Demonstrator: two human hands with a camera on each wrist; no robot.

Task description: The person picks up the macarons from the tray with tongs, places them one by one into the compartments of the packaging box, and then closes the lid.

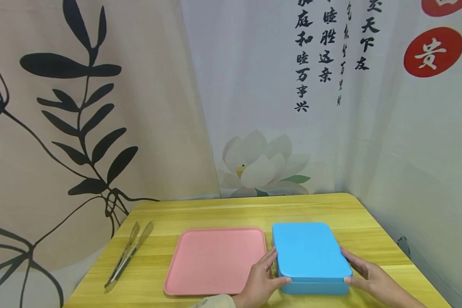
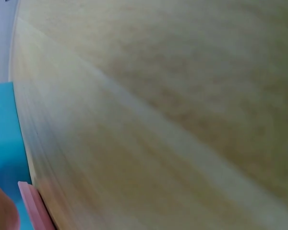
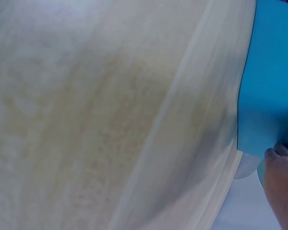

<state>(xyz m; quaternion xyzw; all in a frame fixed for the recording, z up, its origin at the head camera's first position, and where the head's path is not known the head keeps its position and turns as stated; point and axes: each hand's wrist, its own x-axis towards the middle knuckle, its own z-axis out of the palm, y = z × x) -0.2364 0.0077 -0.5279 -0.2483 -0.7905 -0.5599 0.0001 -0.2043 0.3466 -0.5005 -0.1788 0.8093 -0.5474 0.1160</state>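
Observation:
A blue lidded box [image 1: 309, 252] stands on the wooden table at the right, its lid on top and a seam along its front. My left hand [image 1: 259, 278] grips its left side, thumb at the front corner and fingers along the side. On the opposite side my right hand [image 1: 373, 278] holds the box, its thumb at the front right corner. Part of the blue box [image 2: 7, 139] shows at the edge of the left wrist view. In the right wrist view, the box wall [image 3: 269, 81] is at the right. What is inside is hidden.
Left of the box lies a flat pink tray [image 1: 215, 261], close to my left hand. Metal tongs [image 1: 128, 256] rest farther left on the wooden table [image 1: 158, 231]. Behind the table hangs a printed curtain [image 1: 254, 85].

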